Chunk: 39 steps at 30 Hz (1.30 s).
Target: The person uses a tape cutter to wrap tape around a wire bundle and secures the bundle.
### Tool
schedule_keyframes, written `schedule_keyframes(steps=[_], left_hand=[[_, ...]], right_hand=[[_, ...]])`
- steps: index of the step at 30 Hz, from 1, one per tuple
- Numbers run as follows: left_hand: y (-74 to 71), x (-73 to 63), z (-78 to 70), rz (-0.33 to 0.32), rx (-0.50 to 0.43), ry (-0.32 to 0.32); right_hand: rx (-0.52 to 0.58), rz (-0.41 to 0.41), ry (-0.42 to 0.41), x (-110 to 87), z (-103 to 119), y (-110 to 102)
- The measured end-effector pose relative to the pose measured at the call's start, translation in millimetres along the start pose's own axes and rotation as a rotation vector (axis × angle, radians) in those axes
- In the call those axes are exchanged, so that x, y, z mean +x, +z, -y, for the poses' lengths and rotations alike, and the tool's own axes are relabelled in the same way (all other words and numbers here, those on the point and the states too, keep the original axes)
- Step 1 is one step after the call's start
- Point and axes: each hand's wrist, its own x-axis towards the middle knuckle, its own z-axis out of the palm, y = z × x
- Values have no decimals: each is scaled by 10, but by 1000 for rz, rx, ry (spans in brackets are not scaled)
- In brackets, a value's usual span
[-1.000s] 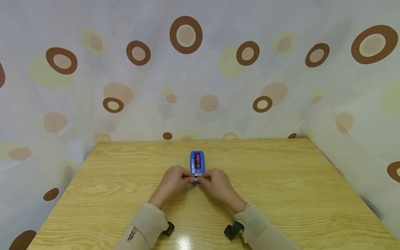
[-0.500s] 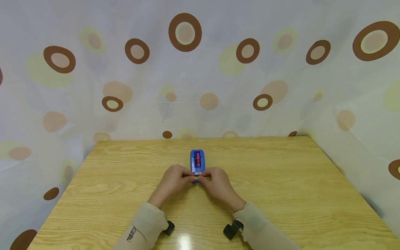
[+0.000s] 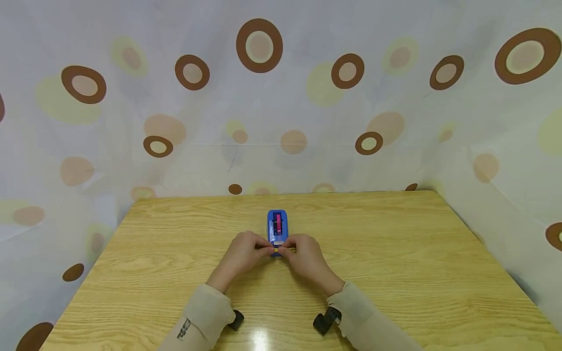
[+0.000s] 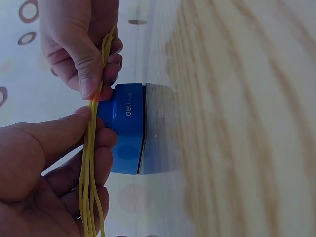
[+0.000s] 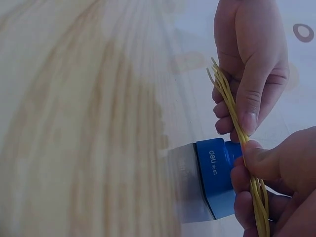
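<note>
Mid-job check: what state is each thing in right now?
Left hand: pinching the yellow strands.
Right hand: pinching them too, just beside the left.
Yellow strands: gathered in one bundle, ends slightly fanned.
Tape dispenser: standing upright on the table.
Pink reel: seated in the dispenser's slot.
Backdrop: hanging, lightly creased.

Compared with second ago, we see head view tipped slightly down: wall circles, far edge of counter, blue tape dispenser sit touch higher in frame. We note fingers of left hand and right hand, plus yellow strands, likewise slightly higher. Sleeves, black wrist straps nudged faintly left.
</note>
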Motion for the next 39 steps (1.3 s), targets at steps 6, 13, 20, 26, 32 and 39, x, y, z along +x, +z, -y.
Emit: schedule_keyframes(steps=[6, 13, 20, 26, 32, 39], left_hand=[[0, 0, 9, -20, 13, 13], [7, 5, 13, -33, 0, 24], [-26, 37, -16, -63, -10, -1], [-47, 85, -59, -96, -35, -17], [-32, 138, -61, -100, -57, -39], [1, 173, -28, -79, -69, -49]], right_hand=[[-12, -7, -8, 14, -18, 16], [-18, -20, -19, 23, -32, 18], [-28, -17, -13, 25, -42, 3], [-28, -16, -23, 20, -50, -2], [-11, -5, -6, 16, -36, 8], [-15, 5, 14, 7, -26, 3]])
